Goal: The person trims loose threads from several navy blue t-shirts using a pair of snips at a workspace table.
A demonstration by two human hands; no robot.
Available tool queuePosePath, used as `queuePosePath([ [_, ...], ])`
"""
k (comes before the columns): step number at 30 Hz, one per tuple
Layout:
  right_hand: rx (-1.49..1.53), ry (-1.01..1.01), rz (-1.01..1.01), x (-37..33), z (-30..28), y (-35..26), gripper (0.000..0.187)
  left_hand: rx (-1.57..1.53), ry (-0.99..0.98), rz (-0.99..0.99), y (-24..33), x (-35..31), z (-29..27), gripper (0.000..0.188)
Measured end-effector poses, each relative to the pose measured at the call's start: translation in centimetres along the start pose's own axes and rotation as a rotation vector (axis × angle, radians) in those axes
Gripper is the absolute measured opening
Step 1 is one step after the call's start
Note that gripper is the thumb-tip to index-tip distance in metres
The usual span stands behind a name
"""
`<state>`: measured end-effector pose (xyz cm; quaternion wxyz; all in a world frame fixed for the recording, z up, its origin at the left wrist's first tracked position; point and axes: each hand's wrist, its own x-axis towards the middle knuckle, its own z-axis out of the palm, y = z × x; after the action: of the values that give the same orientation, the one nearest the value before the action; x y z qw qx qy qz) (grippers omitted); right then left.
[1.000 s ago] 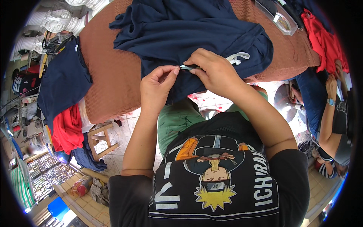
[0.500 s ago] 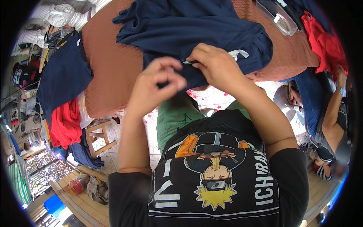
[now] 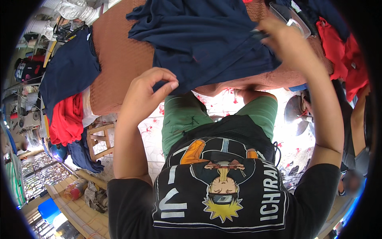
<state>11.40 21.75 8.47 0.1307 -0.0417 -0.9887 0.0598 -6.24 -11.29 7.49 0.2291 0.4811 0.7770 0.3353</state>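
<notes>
A dark navy garment lies spread and wrinkled over the brown cloth-covered surface in front of me, its near edge hanging toward my lap. My left hand is at its near left edge. The thumb and index finger curl together in a pinch over the fabric; what is between them is too small to make out. My right hand is raised over the garment's right side, smeared by motion. A small greyish shape shows by its fingertips, and I cannot tell if the fingers hold it.
Brown quilted cloth covers the work surface. Another navy piece and red fabric hang at the left, above a wooden stool. A clear plastic box sits far right. Beside it are red cloth and another person's arm.
My right hand has swung right and away from me, off the garment's near edge. My left hand has shifted slightly left and down. The white tag has gone from sight; the garment lies flatter.
</notes>
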Motion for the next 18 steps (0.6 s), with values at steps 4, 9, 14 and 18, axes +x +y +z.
queuePosePath([
  [4,0.214,-0.07,0.358,-2.5,-5.5,8.7,0.03,0.07,0.294,0.044,-2.4,2.6,1.7,0.019],
  [9,0.381,0.01,0.374,-0.8,1.9,2.8,0.057,0.309,0.745,-0.09,-5.2,4.0,5.5,0.024],
  [14,0.25,0.17,0.436,1.4,6.1,1.3,0.032,0.049,0.789,0.057,-6.1,5.9,4.2,0.01],
  [18,0.275,0.173,0.568,1.3,3.5,1.1,0.026,0.265,0.778,0.095,-5.7,6.8,2.3,0.014],
])
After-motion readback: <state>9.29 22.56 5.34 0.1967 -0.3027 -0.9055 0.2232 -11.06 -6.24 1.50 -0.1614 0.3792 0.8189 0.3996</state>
